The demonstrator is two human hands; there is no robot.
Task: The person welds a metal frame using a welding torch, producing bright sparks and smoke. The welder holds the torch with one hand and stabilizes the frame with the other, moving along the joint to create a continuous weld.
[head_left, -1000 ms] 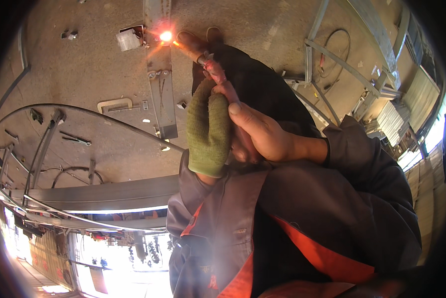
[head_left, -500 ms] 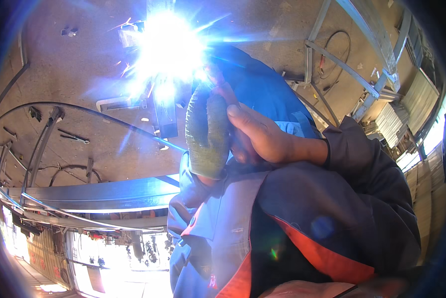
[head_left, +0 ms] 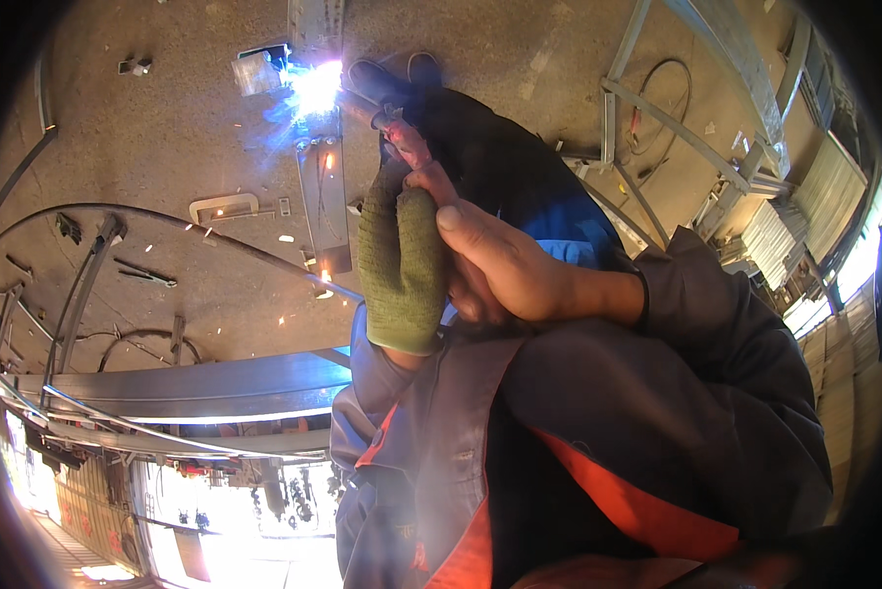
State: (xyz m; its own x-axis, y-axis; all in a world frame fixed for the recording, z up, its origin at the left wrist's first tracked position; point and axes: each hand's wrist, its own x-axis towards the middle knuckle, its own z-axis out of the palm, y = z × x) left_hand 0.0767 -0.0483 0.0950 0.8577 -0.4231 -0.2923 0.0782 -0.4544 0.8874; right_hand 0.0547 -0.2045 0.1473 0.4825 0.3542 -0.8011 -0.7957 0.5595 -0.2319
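My bare right hand (head_left: 515, 257) is wrapped round a welding torch (head_left: 409, 144) with a reddish handle. My left hand (head_left: 400, 265), in a green knit glove, is closed against the torch from the left; its fingertips are partly hidden behind the torch. The torch's nozzle points up and left at a bright arc (head_left: 316, 88). That glow sits on a long grey steel bar (head_left: 323, 206), beside a small square metal piece (head_left: 257, 74). The glare covers the joint between them. Orange sparks fall along the bar.
A thin curved rod or cable (head_left: 235, 239) crosses the left side. A wide steel beam (head_left: 195, 386) lies at lower left. Metal frames (head_left: 677, 128) stand at the right, near a looped cable (head_left: 691, 88). A U-shaped metal piece (head_left: 223, 208) lies on the brown floor (head_left: 166, 108).
The arc's glare has shrunk, so the torch nozzle, the small metal piece and the bar now show. More orange sparks are scattered below. The gloved left hand has shifted slightly; the right hand barely moves.
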